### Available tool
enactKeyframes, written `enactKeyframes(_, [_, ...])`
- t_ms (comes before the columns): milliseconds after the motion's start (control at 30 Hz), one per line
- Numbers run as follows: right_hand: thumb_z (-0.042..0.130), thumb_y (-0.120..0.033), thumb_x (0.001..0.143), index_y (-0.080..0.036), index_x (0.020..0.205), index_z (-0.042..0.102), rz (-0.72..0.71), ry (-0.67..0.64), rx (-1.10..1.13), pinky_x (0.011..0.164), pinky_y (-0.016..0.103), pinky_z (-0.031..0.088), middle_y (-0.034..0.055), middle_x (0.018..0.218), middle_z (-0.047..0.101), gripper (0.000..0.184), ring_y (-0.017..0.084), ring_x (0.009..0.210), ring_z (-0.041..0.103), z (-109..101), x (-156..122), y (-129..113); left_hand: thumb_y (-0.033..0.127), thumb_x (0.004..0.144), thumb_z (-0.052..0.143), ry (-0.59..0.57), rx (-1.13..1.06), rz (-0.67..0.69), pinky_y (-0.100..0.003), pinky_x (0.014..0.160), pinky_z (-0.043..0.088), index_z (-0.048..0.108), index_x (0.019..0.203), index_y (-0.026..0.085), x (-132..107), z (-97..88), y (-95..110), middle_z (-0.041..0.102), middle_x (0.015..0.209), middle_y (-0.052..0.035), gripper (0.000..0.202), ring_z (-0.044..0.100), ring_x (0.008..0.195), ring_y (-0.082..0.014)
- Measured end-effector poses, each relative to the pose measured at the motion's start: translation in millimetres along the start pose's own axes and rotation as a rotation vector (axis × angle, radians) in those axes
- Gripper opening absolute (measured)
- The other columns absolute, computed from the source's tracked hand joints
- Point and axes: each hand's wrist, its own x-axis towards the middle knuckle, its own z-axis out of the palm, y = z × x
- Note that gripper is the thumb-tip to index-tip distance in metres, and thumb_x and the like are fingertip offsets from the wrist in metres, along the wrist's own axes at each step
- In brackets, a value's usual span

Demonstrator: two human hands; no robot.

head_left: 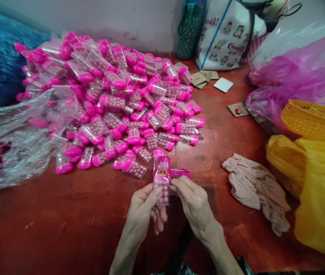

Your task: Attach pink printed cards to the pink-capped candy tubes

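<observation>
My left hand [142, 210] is closed around the lower part of a small clear candy container [164, 198], with its thumb across the front. Pink balls fill the container, and its bright pink cap [158, 152] points away from me. A printed pink label [161, 170] covers its upper part. At the container's right side, my right hand [192, 198] is closed, its fingertips pinched at the label's edge. More pink printed labels [181, 173] lie just beyond the right hand's fingers, partly hidden by it.
A large heap of similar pink-capped containers [113, 101] lies ahead and left. Clear plastic [16, 160] and a blue bag [2, 57] are at the left. Rightward are a crumpled cloth [254, 183], a yellow bag [319, 198], an orange basket [314, 118] and cardboard pieces [199, 79].
</observation>
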Motion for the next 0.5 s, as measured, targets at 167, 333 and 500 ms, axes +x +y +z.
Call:
enactKeyframes(167, [0.037, -0.015, 0.091, -0.016, 0.076, 0.056, 0.005, 0.052, -0.084, 0.058, 0.026, 0.045, 0.0038, 0.070, 0.052, 0.025, 0.014, 0.062, 0.050, 7, -1, 0, 0.040, 0.080, 0.051, 0.014, 0.024, 0.012, -0.013, 0.025, 0.033, 0.052, 0.075, 0.014, 2, -2.0, -3, 0.057, 0.041, 0.0014, 0.027, 0.048, 0.026, -0.0092])
enactKeyframes(333, [0.038, -0.013, 0.089, -0.017, 0.083, 0.053, 0.019, 0.127, -0.118, 0.061, 0.026, 0.045, 0.0032, 0.071, 0.051, 0.017, 0.015, 0.066, 0.051, 15, -2, 2, 0.040, 0.081, 0.050, 0.015, -0.043, 0.061, -0.014, 0.025, 0.035, 0.051, 0.076, 0.014, 5, 3.2, -5, 0.057, 0.042, 0.0015, 0.026, 0.048, 0.026, -0.0090])
enactKeyframes(500, [0.034, -0.012, 0.089, -0.017, 0.082, 0.051, 0.011, 0.158, -0.208, 0.057, 0.027, 0.043, 0.0032, 0.068, 0.049, 0.019, 0.016, 0.064, 0.048, 18, -1, 1, 0.038, 0.080, 0.052, -0.001, -0.076, 0.065, -0.014, 0.026, 0.036, 0.051, 0.077, 0.014, 5, 6.9, -6, 0.058, 0.043, 0.0013, 0.025, 0.048, 0.027, -0.0089])
